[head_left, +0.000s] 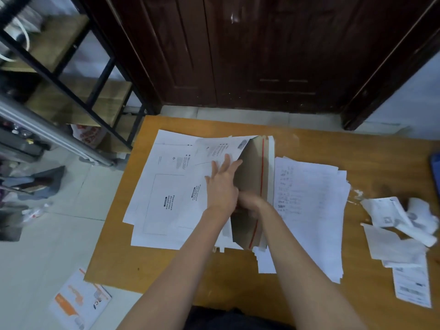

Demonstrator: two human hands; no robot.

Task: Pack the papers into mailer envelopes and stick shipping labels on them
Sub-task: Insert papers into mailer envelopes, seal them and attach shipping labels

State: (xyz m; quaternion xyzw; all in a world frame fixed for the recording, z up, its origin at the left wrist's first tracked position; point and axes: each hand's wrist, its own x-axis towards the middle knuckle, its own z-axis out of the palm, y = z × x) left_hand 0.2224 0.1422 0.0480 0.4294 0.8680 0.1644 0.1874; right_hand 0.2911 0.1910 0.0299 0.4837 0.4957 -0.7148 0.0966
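Left hand (222,184) flat, lifting mailer envelope (250,186) edge; right hand (247,203) reaches inside, grip unclear.

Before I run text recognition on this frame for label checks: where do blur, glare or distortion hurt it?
Head view: wide-angle bends the shelf frame and door; a small glare spot sits on the door; the handwritten paper stack and shipping labels are too soft to read; the mailer envelope print is legible; the right hand is smeared.
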